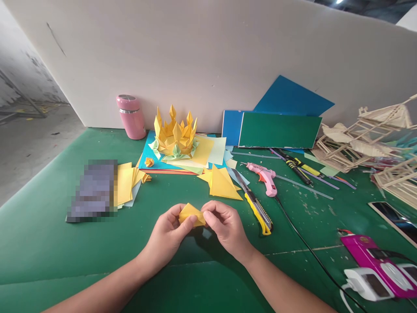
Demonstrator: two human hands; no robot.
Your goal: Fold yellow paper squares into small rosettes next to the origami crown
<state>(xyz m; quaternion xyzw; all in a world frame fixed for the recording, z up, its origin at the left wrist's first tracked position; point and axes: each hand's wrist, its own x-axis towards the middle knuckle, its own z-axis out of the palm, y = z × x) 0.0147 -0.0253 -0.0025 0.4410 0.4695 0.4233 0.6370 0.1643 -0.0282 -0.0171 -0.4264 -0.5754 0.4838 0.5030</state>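
A small folded piece of yellow paper [192,213] is held up between both hands, above the green tabletop. My left hand [171,226] grips its left side, thumb lying across the front. The fingertips of my right hand [224,224] pinch its right corner. Just beyond the hands lie folded yellow paper triangles [222,182]. Farther back, a yellow origami crown [176,137] with pale green pieces around its base stands on stacked coloured sheets. A small yellow paper rose [149,162] sits to the left of the crown.
A yellow utility knife [257,213] and a pink glue gun [266,177] lie right of my hands; the gun's cord runs to the front right. Yellow sheets [124,184] and a pink flask [131,117] are at left. Stick models [355,139] and a magenta power strip [374,256] occupy the right.
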